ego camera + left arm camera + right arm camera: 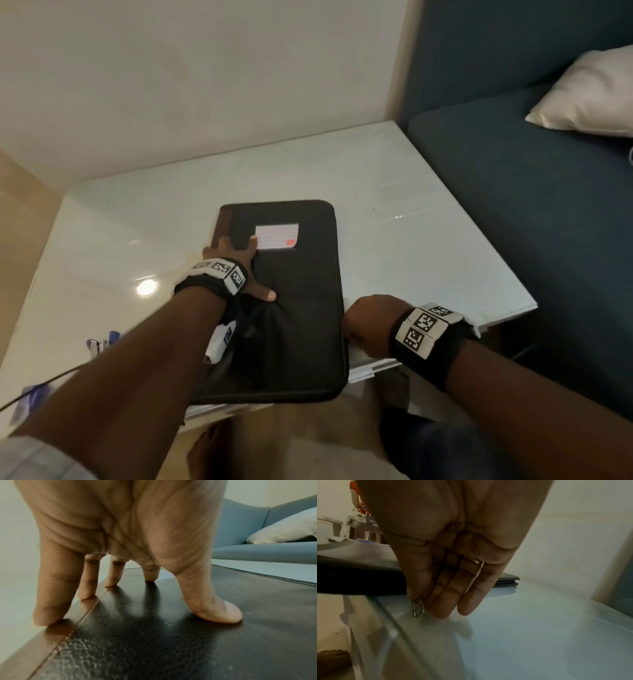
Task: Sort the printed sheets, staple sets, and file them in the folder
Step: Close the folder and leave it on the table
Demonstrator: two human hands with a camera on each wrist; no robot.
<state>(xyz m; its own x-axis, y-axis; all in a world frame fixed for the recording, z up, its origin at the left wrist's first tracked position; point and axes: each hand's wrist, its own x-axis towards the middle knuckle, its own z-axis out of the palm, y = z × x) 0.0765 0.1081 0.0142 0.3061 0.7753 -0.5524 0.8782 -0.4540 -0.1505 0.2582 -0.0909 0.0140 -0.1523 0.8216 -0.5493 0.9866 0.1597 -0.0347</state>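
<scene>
Black folder lies closed on the glass desk. Left hand presses its cover, fingers spread wide. Right hand pinches the zipper pull (metal tab) at the folder's right edge.

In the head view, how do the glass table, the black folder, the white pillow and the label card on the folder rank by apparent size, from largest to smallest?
1. Glass table
2. Black folder
3. White pillow, cut off by the frame edge and farther away, so its true size is unsure
4. Label card
</scene>
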